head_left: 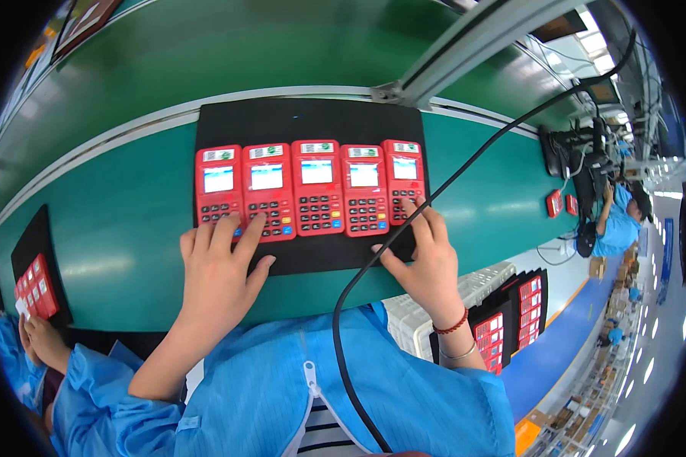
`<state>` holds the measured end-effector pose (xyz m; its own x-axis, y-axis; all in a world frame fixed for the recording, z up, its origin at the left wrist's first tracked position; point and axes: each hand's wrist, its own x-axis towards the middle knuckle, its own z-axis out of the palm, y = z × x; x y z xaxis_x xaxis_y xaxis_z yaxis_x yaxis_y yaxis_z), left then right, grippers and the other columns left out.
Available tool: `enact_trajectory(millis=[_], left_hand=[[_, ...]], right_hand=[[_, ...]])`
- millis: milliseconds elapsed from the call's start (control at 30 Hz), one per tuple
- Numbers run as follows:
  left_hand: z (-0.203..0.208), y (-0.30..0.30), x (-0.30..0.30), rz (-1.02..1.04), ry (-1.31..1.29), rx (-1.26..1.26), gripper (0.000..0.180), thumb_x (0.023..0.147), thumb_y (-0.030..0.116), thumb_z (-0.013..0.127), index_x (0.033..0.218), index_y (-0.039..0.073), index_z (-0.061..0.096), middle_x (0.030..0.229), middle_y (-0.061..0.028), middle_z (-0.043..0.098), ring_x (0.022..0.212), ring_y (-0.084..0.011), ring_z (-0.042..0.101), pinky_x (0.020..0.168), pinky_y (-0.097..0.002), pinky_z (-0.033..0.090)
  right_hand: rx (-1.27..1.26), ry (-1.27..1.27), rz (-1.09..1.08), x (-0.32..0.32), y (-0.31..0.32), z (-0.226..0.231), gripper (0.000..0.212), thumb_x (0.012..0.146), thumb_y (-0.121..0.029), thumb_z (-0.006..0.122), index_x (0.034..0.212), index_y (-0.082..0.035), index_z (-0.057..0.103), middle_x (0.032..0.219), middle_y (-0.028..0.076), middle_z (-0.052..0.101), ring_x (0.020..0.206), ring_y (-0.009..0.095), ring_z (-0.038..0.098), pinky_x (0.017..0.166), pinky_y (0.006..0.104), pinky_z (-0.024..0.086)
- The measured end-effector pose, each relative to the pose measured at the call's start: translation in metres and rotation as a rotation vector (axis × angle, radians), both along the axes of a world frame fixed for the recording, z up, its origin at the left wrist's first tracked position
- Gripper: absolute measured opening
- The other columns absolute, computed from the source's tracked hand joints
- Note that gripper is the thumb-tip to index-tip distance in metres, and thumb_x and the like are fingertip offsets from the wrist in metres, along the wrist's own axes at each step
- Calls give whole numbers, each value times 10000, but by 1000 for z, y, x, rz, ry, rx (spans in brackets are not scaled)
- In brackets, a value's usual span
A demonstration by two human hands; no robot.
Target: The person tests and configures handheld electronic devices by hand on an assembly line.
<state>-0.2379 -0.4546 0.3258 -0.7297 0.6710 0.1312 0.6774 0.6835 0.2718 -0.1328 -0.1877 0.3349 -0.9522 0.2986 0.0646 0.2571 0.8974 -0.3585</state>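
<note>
Several red card payment terminals stand side by side in a row on a black foam mat [312,120], screens lit and keypads toward me. My left hand [222,263] lies with spread fingers over the lower keys of the leftmost terminal [218,178] and the second terminal [267,175]. The middle terminal [317,171] and the fourth terminal [363,175] have no hand on them. At the rightmost terminal [405,169], fingertips of my right hand [427,255] touch the keypad, its thumb held apart near the mat's front edge. Neither hand grips anything.
A black cable [465,164] hangs across the view, over the right hand's side. White crates [415,324] and stacked trays of red terminals [530,308] stand at right. Co-workers sit left and far right along the green bench [122,221]. A metal post [465,53] rises behind the mat.
</note>
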Motion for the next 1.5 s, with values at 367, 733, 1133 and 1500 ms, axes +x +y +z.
enact_trajectory(millis=[367,733,1133,1500], left_hand=[[2,8,6,49,-10,-142,652,813,278,748,1409,172,505,1207,-206,469,1128,-340,458,972,-441,341],[-1,11,8,65,-4,-62,558,857,360,680,1368,184,540,1157,-174,496,1037,-330,486,895,-459,371],[-25,19,25,83,118,120,692,758,502,723,1334,159,552,1207,-145,494,1097,-333,497,910,-464,395],[-44,22,8,48,135,174,679,675,478,780,1227,117,618,1204,-146,514,1118,-342,507,918,-474,403]], right_hand=[[-82,-311,59,-12,-14,12,911,653,-448,844,1443,-226,448,1428,408,276,1076,498,602,803,445,561],[45,-71,119,-6,-8,1,700,777,-330,784,1412,-244,502,1407,298,374,1091,415,599,725,404,567],[104,-1,216,5,4,-11,711,806,-241,751,1453,-214,459,1423,305,334,1291,468,407,1034,445,405],[125,149,181,-5,7,-50,649,813,-276,750,1409,-193,507,1446,318,337,1278,473,430,1021,455,429]])
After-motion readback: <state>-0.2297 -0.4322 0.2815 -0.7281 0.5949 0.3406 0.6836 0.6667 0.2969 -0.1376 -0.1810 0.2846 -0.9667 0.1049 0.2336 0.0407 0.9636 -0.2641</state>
